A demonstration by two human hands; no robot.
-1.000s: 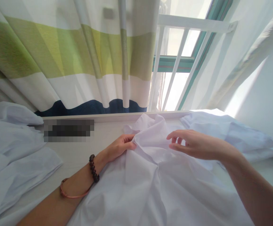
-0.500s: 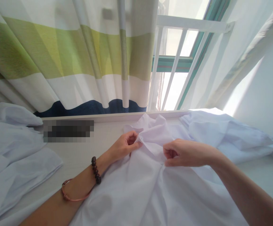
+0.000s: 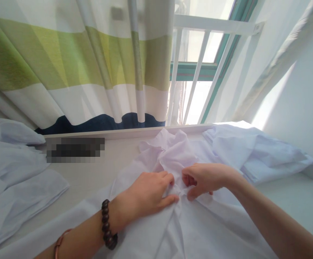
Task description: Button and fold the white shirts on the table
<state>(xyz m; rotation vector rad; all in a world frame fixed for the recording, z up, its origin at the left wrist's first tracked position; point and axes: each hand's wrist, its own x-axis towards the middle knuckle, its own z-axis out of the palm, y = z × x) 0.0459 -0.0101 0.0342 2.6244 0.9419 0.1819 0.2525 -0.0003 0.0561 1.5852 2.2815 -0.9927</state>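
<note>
A white garment (image 3: 169,147) lies crumpled across the pale surface in front of me, with its collar-like end toward the far edge. My left hand (image 3: 152,190), with a dark beaded bracelet on the wrist, pinches the cloth near the middle of the garment. Close on its right, my right hand (image 3: 205,180) has its fingers curled and grips the same cloth. Folds run down from between the two hands. The fingertips partly hide the bit of fabric they hold.
More white cloth lies at the left (image 3: 13,180), and a folded white pile (image 3: 253,147) is at the right. A blurred dark object (image 3: 75,147) rests near the raised far edge (image 3: 118,132). Beyond hang a green-and-white curtain (image 3: 72,57) and a white railing (image 3: 215,24).
My left hand has moved from the upper part of the garment down and right, next to my right hand. The right hand has shifted slightly, and the view has moved a little.
</note>
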